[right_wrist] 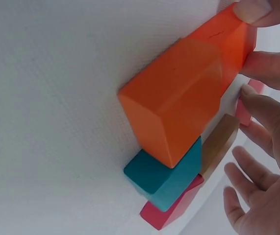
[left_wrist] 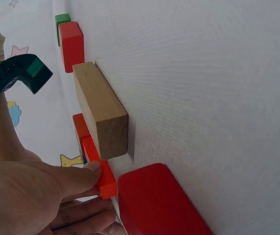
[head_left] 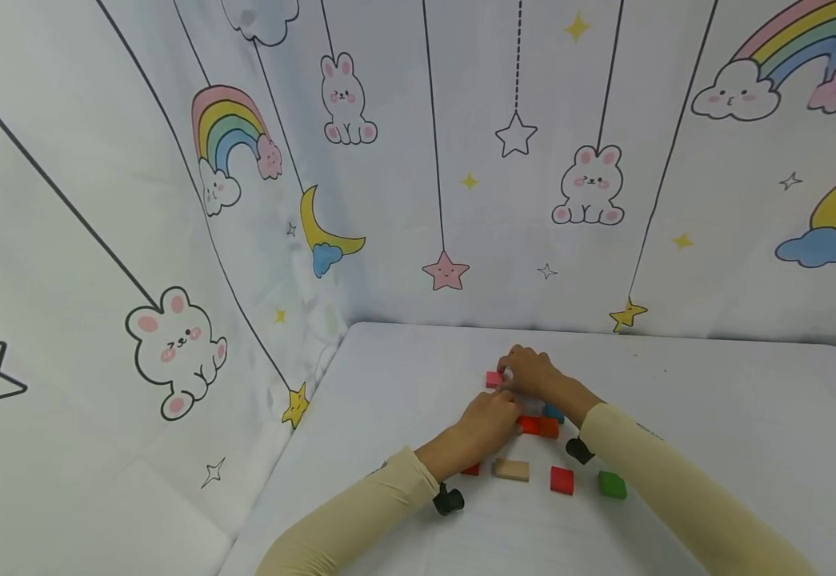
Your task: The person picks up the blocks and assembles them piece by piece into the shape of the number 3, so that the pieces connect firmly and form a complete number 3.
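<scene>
Pink block (head_left: 493, 380) lies on the white tabletop (head_left: 403, 376), toward its far edge, at the fingertips of the person's right hand (head_left: 530, 373). Thumb and a finger of that hand pinch the pink block with only its width between them, while the other fingers stand spread apart beside it, as the right wrist view shows. Closer to the person, the left hand (head_left: 488, 422) pinches the end of a red-orange block (head_left: 529, 425) between thumb and finger, its remaining fingers loosely bent. An orange block (head_left: 549, 428) sits end to end with the red-orange block, and a teal block (head_left: 554, 413) lies just beyond it. The right wrist view also shows a crimson block (right_wrist: 160, 217) and a brown block (right_wrist: 220, 146) behind the teal one. Nearer the person, a plain wooden block (head_left: 512, 470) lies between a dark red block (head_left: 471, 470) and a bright red block (head_left: 562, 481), with a green block (head_left: 612, 485) farther right. Cream sleeves (head_left: 684, 480) cover both forearms, and a backdrop (head_left: 389, 200) printed with rabbits, stars and rainbows rises behind the table
</scene>
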Demonstrator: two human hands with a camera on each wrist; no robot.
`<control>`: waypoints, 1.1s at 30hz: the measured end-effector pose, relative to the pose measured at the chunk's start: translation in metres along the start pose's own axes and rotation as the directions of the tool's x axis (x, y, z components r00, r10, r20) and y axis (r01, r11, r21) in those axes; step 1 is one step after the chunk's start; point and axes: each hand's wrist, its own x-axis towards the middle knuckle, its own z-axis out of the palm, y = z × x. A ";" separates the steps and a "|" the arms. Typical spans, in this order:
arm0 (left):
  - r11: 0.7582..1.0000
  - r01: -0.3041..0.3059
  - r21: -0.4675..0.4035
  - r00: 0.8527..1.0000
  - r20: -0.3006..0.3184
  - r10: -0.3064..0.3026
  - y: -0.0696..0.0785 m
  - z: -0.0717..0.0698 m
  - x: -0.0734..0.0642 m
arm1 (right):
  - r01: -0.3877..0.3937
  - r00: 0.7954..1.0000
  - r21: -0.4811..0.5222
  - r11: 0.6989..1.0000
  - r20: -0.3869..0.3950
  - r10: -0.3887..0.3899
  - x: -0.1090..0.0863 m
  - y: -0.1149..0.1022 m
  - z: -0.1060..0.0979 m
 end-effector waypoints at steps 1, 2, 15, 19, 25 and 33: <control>1.000 0.001 -0.007 1.000 -0.002 -0.001 0.000 0.000 0.000 | 0.001 1.000 -0.002 1.000 0.000 -0.001 -0.001 0.000 -0.001; 1.000 0.002 -0.013 1.000 -0.004 -0.002 0.000 0.000 0.000 | 0.000 1.000 -0.002 1.000 0.002 0.000 -0.001 -0.001 -0.001; 1.000 0.004 -0.015 1.000 -0.019 -0.004 0.000 0.003 0.001 | 0.003 1.000 -0.030 1.000 -0.013 -0.004 -0.010 0.003 0.002; 1.000 0.010 -0.013 1.000 -0.005 -0.010 0.001 0.002 0.001 | 0.009 1.000 -0.032 0.999 -0.009 -0.010 -0.013 0.002 -0.001; 1.000 0.017 -0.005 1.000 0.009 -0.017 0.002 0.002 0.001 | 0.007 1.000 -0.027 1.000 -0.007 -0.008 -0.018 0.002 -0.003; 0.999 0.028 -0.038 1.000 0.014 -0.027 0.002 -0.001 0.000 | 0.013 1.000 -0.038 0.999 -0.015 -0.014 -0.018 0.006 0.001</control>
